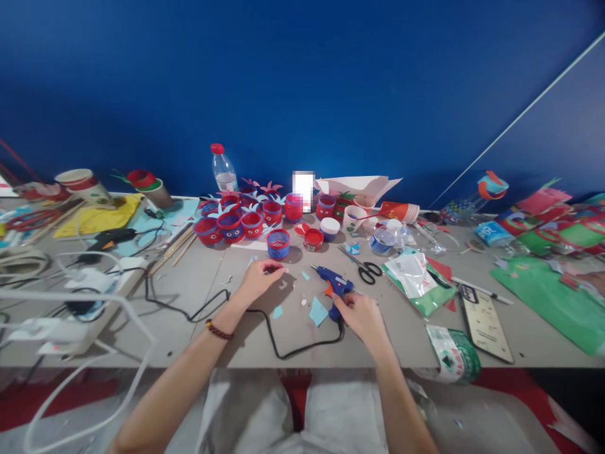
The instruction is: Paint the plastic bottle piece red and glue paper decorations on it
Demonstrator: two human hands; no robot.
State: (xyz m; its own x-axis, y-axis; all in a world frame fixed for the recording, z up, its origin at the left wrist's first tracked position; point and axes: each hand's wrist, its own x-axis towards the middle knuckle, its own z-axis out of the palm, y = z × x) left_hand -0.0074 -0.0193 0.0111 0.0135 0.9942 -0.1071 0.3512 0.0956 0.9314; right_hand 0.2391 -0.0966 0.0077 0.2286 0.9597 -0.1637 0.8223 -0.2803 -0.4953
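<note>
My right hand (363, 316) is closed on the handle of a blue hot glue gun (338, 281) with an orange trigger, its nozzle pointing to the far left. Thumb and fingers of my left hand (258, 280) are pinched together just in front of a small blue and red cup (278, 244). A tiny pale bit shows at those fingertips, too small to name. Between the hands lie light blue paper scraps (318, 311). From the glue gun's handle a black cord (302, 350) loops left across the table.
Several red and purple cups with eyes (230, 226) stand at the back, near a plastic bottle (224, 169). Black-handled scissors (367, 272) lie right of the glue gun. Farther right is a phone (486, 325). On the left sits a white power strip (101, 315) with cables.
</note>
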